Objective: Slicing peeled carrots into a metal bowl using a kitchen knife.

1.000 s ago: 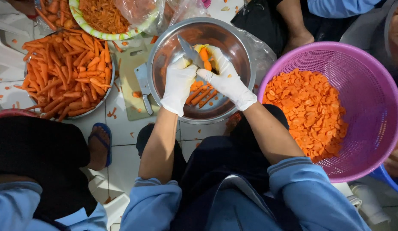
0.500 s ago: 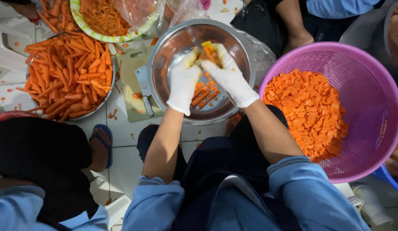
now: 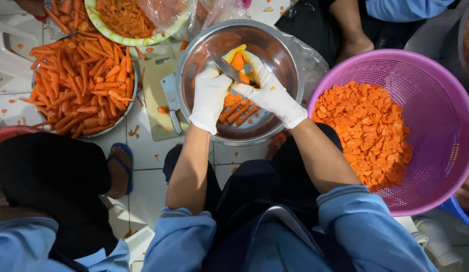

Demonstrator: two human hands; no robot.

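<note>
Progress, judged from the containers: a large share of the carrots is already cut, and a large share is still whole.

At far left, a metal tray point(image 3: 124, 108) is filled with whole peeled carrots point(image 3: 80, 85); these remain uncut. Above it, a green-rimmed plate point(image 3: 138, 40) is seen to carry shredded carrot point(image 3: 124, 15). Between tray and bowl, a cutting board point(image 3: 156, 100) lies on the tiled floor point(image 3: 143, 151) with a cleaver point(image 3: 170, 98) laid on it and a few orange scraps about it.

At centre, a steel bowl point(image 3: 204, 45) is held over the knees. Several carrot sticks point(image 3: 237, 111) lie in its bottom. The left hand point(image 3: 210, 95), gloved white, is closed round a knife point(image 3: 225, 68) whose blade is set against a carrot piece point(image 3: 238, 60). The right hand point(image 3: 267, 90), also gloved, is pinched on that piece, which is held above the bowl, near its far wall.

At right, a purple basket point(image 3: 436, 100) is loaded on its near side with sliced carrot point(image 3: 370, 131); its far side is bare mesh, so room is left.

Other persons' arms are seen at the top edge, well apart from the work.
</note>
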